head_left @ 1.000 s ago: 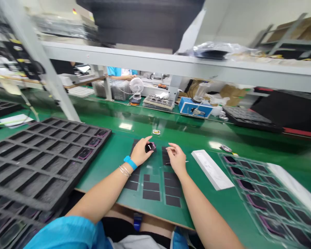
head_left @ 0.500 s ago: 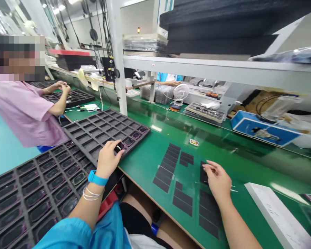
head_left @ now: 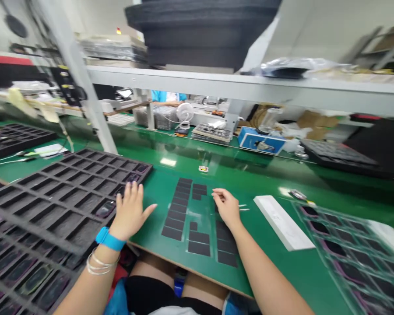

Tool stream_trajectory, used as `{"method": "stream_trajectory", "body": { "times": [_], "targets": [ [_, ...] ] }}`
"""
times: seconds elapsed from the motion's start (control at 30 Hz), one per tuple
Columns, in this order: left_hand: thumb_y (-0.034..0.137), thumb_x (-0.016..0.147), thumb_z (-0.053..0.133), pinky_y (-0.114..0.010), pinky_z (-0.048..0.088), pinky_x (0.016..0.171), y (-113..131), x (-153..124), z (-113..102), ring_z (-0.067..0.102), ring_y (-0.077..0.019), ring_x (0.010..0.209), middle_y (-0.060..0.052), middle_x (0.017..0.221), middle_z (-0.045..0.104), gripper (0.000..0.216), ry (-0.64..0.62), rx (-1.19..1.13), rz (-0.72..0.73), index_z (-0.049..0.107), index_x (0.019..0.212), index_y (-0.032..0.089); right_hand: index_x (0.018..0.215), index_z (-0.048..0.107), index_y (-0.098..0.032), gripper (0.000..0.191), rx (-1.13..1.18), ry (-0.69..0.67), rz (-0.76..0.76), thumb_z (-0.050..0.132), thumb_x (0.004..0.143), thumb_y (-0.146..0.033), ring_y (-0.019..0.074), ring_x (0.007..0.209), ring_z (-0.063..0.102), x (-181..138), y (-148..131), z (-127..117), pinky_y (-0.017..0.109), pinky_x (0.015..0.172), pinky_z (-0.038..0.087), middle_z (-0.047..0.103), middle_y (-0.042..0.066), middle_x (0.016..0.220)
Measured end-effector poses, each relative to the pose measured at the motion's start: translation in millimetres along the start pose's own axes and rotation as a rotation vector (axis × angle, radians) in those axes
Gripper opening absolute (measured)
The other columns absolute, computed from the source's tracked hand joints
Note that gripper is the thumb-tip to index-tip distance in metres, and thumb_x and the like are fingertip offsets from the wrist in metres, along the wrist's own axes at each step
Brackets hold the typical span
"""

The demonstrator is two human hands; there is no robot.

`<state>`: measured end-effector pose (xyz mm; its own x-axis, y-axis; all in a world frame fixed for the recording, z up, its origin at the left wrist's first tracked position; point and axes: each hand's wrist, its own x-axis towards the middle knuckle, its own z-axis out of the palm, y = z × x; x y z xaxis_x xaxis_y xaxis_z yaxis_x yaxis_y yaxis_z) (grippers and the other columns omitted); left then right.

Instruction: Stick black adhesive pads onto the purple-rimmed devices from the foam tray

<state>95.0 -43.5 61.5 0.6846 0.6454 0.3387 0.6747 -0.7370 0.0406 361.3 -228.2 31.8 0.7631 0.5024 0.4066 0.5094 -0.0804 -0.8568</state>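
Observation:
My left hand [head_left: 131,212] is open, fingers spread, above the right edge of the dark foam tray [head_left: 65,192]. A dark, purple-rimmed rounded part [head_left: 105,208] sits in a tray compartment just left of that hand, and more such parts lie in compartments along the same edge. My right hand [head_left: 227,209] has its thumb and fingers pinched together over the right column of black rectangular pieces [head_left: 226,240]; what it holds, if anything, is hidden. Two thin pale points [head_left: 244,207] show just beyond the hand. Other black pieces [head_left: 176,210] lie in columns on the green table.
A long white block [head_left: 284,222] lies to the right. Beyond it is a clear tray [head_left: 351,245] with purple-rimmed parts. A small white-and-yellow item [head_left: 203,169] lies ahead. Another filled foam tray [head_left: 26,271] is at lower left. A shelf [head_left: 216,81] crosses above.
My left hand has let go of the dark rounded part, which now appears in the tray, and its fingers have spread. My right hand stays pinched near the black pieces. The view has turned right.

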Motion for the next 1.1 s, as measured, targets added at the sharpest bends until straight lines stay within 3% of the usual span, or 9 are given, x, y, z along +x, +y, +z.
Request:
{"method": "stream_trajectory", "body": {
  "times": [0.17, 0.27, 0.37, 0.57, 0.67, 0.83, 0.9, 1.03, 1.1],
  "targets": [
    [0.043, 0.085, 0.047, -0.051, 0.022, 0.109, 116.0, 92.2, 14.3, 0.024, -0.0305, 0.138, -0.015, 0.147, 0.034, 0.061, -0.373, -0.132, 0.437, 0.041, 0.137, 0.012, 0.086, 0.066, -0.019, 0.019, -0.074, 0.011, -0.062, 0.051, 0.078, -0.028, 0.0183, 0.068, 0.065, 2.9, 0.6, -3.2, 0.031, 0.067, 0.053, 0.07, 0.005, 0.078],
    [0.031, 0.087, 0.045, -0.047, 0.02, 0.111, 165.4, 148.4, 37.5, 0.02, -0.0279, 0.139, -0.014, 0.15, 0.027, 0.059, -0.329, -0.209, 0.447, 0.033, 0.141, 0.014, 0.087, 0.066, -0.019, 0.019, -0.177, -0.006, -0.144, 0.049, 0.078, -0.02, 0.0177, 0.072, 0.064, 4.9, 1.4, -5.1, 0.032, 0.072, 0.052, 0.07, 0.005, 0.082],
    [0.023, 0.09, 0.035, -0.051, 0.015, 0.111, 187.0, 185.5, 66.9, 0.009, -0.0274, 0.142, -0.011, 0.154, 0.017, 0.057, -0.244, -0.275, 0.412, 0.022, 0.145, 0.017, 0.087, 0.066, -0.019, 0.021, -0.323, -0.032, -0.274, 0.048, 0.079, -0.013, 0.0189, 0.081, 0.064, 6.2, -0.4, -5.9, 0.033, 0.079, 0.05, 0.07, 0.005, 0.086],
    [0.014, 0.085, 0.038, -0.053, 0.03, 0.101, 186.2, 211.2, 107.3, 0.041, -0.0301, 0.123, -0.014, 0.13, 0.051, 0.042, -0.241, -0.474, 0.341, 0.053, 0.124, 0.019, 0.09, 0.066, -0.02, 0.022, -0.505, -0.104, -0.421, 0.049, 0.08, -0.009, 0.0184, 0.081, 0.062, 7.1, -2.6, -2.8, 0.032, 0.081, 0.047, 0.07, 0.004, 0.085],
    [0.015, 0.084, 0.042, -0.048, 0.03, 0.102, 184.3, 216.9, 106.7, 0.043, -0.03, 0.12, -0.015, 0.121, 0.054, 0.036, -0.21, -0.619, 0.319, 0.059, 0.116, 0.016, 0.09, 0.065, -0.02, 0.021, -0.514, -0.124, -0.455, 0.051, 0.08, -0.009, 0.0181, 0.081, 0.063, 7.6, -1.6, -1.2, 0.032, 0.084, 0.046, 0.071, 0.003, 0.088],
    [0.02, 0.087, 0.042, -0.041, 0.038, 0.1, 174.0, 203.1, 87.3, 0.052, -0.0244, 0.112, -0.017, 0.12, 0.055, 0.039, -0.17, -0.89, 0.219, 0.052, 0.123, 0.01, 0.089, 0.066, -0.02, 0.02, -0.47, -0.094, -0.455, 0.051, 0.08, -0.009, 0.0178, 0.079, 0.063, 8.5, -0.5, -3.3, 0.033, 0.084, 0.046, 0.071, 0.003, 0.086],
    [0.025, 0.089, 0.04, -0.038, 0.043, 0.097, 162.9, 185.0, 75.6, 0.057, -0.0211, 0.106, -0.014, 0.117, 0.059, 0.038, -0.247, -1.183, 0.176, 0.053, 0.123, 0.011, 0.088, 0.066, -0.02, 0.021, -0.454, -0.084, -0.443, 0.051, 0.08, -0.008, 0.0182, 0.078, 0.064, 8.8, -0.9, -4.4, 0.032, 0.082, 0.047, 0.071, 0.003, 0.084],
    [0.024, 0.083, 0.057, -0.038, 0.039, 0.104, 136.5, 142.8, 52.6, 0.059, -0.0195, 0.107, -0.011, 0.11, 0.065, 0.03, -0.576, -2.047, 0.003, 0.061, 0.11, 0.012, 0.087, 0.067, -0.02, 0.02, -0.399, -0.075, -0.394, 0.05, 0.081, -0.01, 0.0187, 0.08, 0.064, 7.8, -2.3, -5.8, 0.032, 0.08, 0.049, 0.07, 0.004, 0.084],
    [0.02, 0.082, 0.06, -0.038, 0.036, 0.107, 126.4, 126.6, 45.6, 0.059, -0.0187, 0.108, -0.009, 0.109, 0.066, 0.033, -0.701, -2.2, -0.059, 0.06, 0.114, 0.014, 0.087, 0.067, -0.021, 0.02, -0.358, -0.077, -0.367, 0.049, 0.082, -0.012, 0.0185, 0.081, 0.064, 6.7, -2.7, -7.0, 0.032, 0.079, 0.049, 0.07, 0.004, 0.086]
  ]
}}
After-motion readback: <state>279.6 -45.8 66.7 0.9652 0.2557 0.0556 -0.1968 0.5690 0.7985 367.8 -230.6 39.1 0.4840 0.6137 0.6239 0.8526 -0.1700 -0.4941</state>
